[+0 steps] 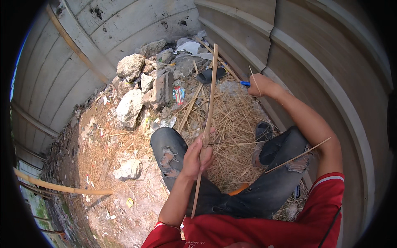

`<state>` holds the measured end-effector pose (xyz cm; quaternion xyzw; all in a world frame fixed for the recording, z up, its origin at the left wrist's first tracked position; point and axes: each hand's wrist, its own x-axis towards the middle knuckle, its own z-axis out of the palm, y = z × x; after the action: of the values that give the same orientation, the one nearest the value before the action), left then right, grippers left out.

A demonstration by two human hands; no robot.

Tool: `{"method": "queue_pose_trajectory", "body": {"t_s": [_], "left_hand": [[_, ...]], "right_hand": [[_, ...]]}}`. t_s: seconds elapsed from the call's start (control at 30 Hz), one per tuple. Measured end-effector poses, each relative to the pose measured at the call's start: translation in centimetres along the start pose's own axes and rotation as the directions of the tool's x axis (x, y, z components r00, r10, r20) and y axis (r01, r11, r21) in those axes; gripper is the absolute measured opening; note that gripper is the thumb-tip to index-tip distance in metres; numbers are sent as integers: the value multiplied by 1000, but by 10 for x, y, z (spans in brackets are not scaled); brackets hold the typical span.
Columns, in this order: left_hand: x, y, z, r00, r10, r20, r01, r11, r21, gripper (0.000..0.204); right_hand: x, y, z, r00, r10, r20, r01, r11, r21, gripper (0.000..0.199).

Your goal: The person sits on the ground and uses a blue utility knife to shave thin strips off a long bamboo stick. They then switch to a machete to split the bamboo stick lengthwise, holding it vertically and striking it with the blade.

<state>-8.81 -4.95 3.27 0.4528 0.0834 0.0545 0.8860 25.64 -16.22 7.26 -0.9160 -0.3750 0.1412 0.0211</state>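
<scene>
Your left hand (198, 156) is gripping the long bamboo strip (208, 120) over your knee, w/ its tip pointing at the rock pile (132, 91). Your right hand (259, 85) is closing on a blue-handled tool (245, 83) (probably a knife) right of the strip. The blade could slip off the springy strip toward your fingers.

The right hand (261, 85) hides most of a blue tool (244, 83); the left hand (197, 156) covers the middle of the bamboo stick (210, 95).

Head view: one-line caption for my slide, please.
Seated person's left hand grips a long thin bamboo strip; right hand holds a blue-handled tool above straw-littered ground.
</scene>
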Motion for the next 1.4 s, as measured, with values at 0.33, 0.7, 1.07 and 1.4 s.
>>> {"method": "queue_pose_trajectory", "body": {"t_s": [0.33,0.7,1.07,1.4], "left_hand": [[16,-11,-10,990,9,141,54,898,-438,51],[33,13,-14,987,154,-35,-157,923,-351,51],[44,2,-8,1000,8,17,1,882,-471,45],[28,-15,10,993,-91,-72,73,972,-222,42]], "right_hand": [[0,12,74,928,-89,362,221,913,-342,36],[-42,-65,-47,880,-212,-425,334,912,237,23],[-58,-117,11,830,-449,-330,506,856,107,22],[4,-76,-25,863,-84,-498,200,962,185,27]]}}
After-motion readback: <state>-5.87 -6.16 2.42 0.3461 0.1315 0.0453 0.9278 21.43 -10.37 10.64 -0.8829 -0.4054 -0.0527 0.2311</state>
